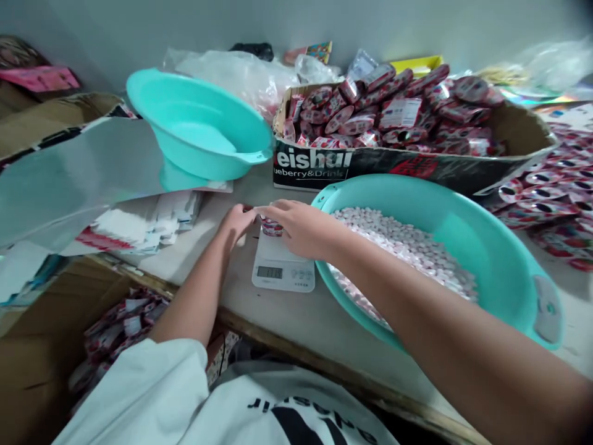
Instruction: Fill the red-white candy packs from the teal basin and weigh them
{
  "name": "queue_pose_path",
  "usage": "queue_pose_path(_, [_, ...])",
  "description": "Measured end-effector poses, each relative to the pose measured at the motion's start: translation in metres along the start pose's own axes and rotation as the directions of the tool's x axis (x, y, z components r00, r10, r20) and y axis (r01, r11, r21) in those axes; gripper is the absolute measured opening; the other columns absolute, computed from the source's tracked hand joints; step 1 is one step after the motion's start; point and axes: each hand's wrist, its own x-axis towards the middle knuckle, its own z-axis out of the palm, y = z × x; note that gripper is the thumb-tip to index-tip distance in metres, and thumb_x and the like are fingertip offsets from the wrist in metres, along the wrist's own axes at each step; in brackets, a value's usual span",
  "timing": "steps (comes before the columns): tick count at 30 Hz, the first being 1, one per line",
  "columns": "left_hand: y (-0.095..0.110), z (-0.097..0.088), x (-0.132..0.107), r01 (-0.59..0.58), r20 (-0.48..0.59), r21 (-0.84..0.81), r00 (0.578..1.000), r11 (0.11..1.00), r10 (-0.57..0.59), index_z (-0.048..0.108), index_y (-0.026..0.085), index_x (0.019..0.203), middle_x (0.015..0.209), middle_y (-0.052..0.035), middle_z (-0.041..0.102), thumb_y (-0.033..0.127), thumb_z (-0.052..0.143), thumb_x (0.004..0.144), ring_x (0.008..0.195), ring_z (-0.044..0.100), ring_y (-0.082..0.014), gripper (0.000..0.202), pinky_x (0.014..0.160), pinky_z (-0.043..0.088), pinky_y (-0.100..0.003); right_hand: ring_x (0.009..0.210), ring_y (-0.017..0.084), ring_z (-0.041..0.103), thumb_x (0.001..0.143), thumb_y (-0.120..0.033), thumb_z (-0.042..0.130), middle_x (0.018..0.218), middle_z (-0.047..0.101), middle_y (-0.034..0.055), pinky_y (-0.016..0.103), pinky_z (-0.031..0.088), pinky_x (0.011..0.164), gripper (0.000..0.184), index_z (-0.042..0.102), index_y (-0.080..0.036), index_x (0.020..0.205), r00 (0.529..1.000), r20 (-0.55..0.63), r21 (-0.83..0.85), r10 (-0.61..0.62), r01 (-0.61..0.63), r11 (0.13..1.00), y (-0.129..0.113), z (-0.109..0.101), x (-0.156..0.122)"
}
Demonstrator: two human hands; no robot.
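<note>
A small pink-and-red printed packet (pixel 272 227) stands on a white digital scale (pixel 283 276), whose display is lit with digits. My left hand (pixel 237 224) is at the packet's left side, its fingers closed at the top edge. From the right, my right hand (pixel 303 227) reaches over the packet with fingers bent round its top, hiding much of it. Both hands' fingertips meet there. Just right of the scale, a turquoise basin (pixel 500 272) holds many small whitish-pink wrapped-looking pieces (pixel 407 247).
Behind the basin, an open black cardboard box (pixel 315 165) is heaped with shiny red packets (pixel 361 117). A second turquoise basin (pixel 199 133) sits tilted at back left. More packets (pixel 556 191) lie far right. White cards (pixel 152 222) lie left; below is a carton (pixel 41 364) with packets.
</note>
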Motion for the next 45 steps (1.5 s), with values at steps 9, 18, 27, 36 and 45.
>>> queue_pose_path(9, [0.033,-0.003,0.020,-0.238,0.203,0.303,0.962,0.923,0.182,0.069,0.020,0.089,0.075,-0.0043,0.064,0.022,0.067,0.086,0.067,0.053,-0.0201,0.004,0.063,0.028,-0.026,0.111,0.027,0.058,0.089,-0.005,0.045,0.127,0.056,0.0154,0.038,0.045,0.092,0.044,0.061,-0.013,0.129,0.998,0.001,0.012,0.055,-0.055,0.998,0.002,-0.003,0.001])
queue_pose_path(18, [0.025,-0.003,0.029,-0.296,0.274,0.287,0.937,0.911,0.218,0.069,0.023,0.112,0.089,0.0008,0.070,0.023,0.059,0.091,0.079,0.059,-0.0167,0.023,0.062,0.034,-0.025,0.102,0.022,0.056,0.087,-0.003,0.044,0.118,0.058,0.0141,0.033,0.043,0.083,0.037,0.058,-0.013,0.120,0.994,-0.105,0.063,0.032,-0.025,0.998,0.007,0.000,-0.005])
queue_pose_path(27, [0.029,0.000,0.027,-0.288,0.223,0.401,0.951,0.869,0.212,0.070,0.024,0.114,0.088,0.0005,0.068,0.027,0.062,0.093,0.074,0.056,-0.0172,0.023,0.060,0.028,-0.028,0.106,0.024,0.057,0.091,-0.007,0.046,0.121,0.058,0.0136,0.037,0.044,0.088,0.033,0.060,-0.014,0.120,0.996,-0.086,-0.026,-0.027,0.025,0.999,0.007,0.001,-0.005])
queue_pose_path(36, [0.022,0.000,0.032,-0.344,0.221,0.331,0.934,0.879,0.282,0.072,0.021,0.109,0.081,0.0016,0.066,0.024,0.063,0.091,0.070,0.053,-0.0133,0.021,0.059,0.027,-0.026,0.102,0.023,0.057,0.095,-0.007,0.042,0.123,0.058,0.0141,0.036,0.044,0.084,0.033,0.061,-0.011,0.121,0.999,-0.034,-0.042,0.034,-0.036,0.998,0.005,0.001,-0.002])
queue_pose_path(45, [0.021,-0.001,0.031,-0.348,0.229,0.306,0.930,0.886,0.286,0.072,0.022,0.111,0.082,0.0010,0.068,0.022,0.064,0.089,0.074,0.058,-0.0151,0.023,0.059,0.030,-0.027,0.091,0.020,0.056,0.098,-0.016,0.044,0.114,0.059,0.0135,0.032,0.041,0.078,0.021,0.060,-0.012,0.111,0.990,-0.133,-0.009,0.048,-0.049,0.999,0.005,0.003,-0.004])
